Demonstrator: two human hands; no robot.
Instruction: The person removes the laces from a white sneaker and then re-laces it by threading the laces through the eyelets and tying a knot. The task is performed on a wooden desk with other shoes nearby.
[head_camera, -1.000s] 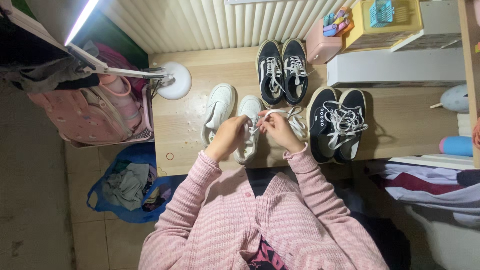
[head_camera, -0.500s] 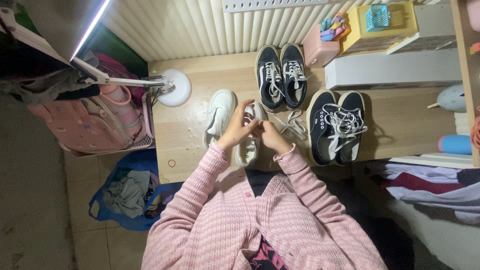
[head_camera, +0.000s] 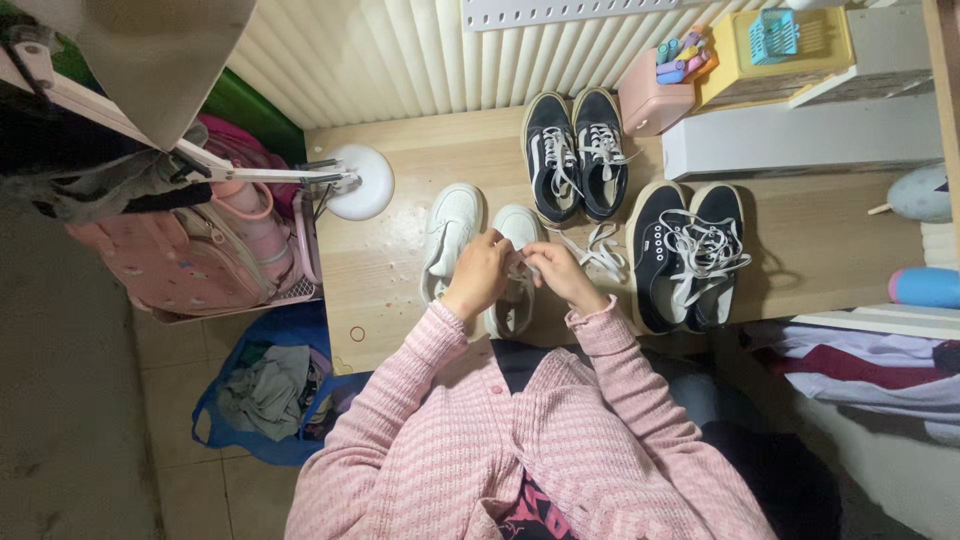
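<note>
A pair of white sneakers lies on the wooden desk (head_camera: 400, 275). The left white sneaker (head_camera: 449, 237) lies untouched. My left hand (head_camera: 481, 272) and my right hand (head_camera: 558, 275) are over the right white sneaker (head_camera: 517, 228), both pinching its white lace (head_camera: 598, 247), whose loose end trails to the right. Both arms wear pink striped knit sleeves. My fingers hide the middle of that shoe.
A black pair with white laces (head_camera: 578, 152) stands at the back, another black pair (head_camera: 688, 250) to the right. A white lamp base (head_camera: 360, 196), pink pencil case (head_camera: 656, 98), pink backpack (head_camera: 200, 262) and blue bag (head_camera: 262, 395) on the floor surround the desk.
My hands have shifted slightly along the right white sneaker, still working its lace. The shoes have not moved.
</note>
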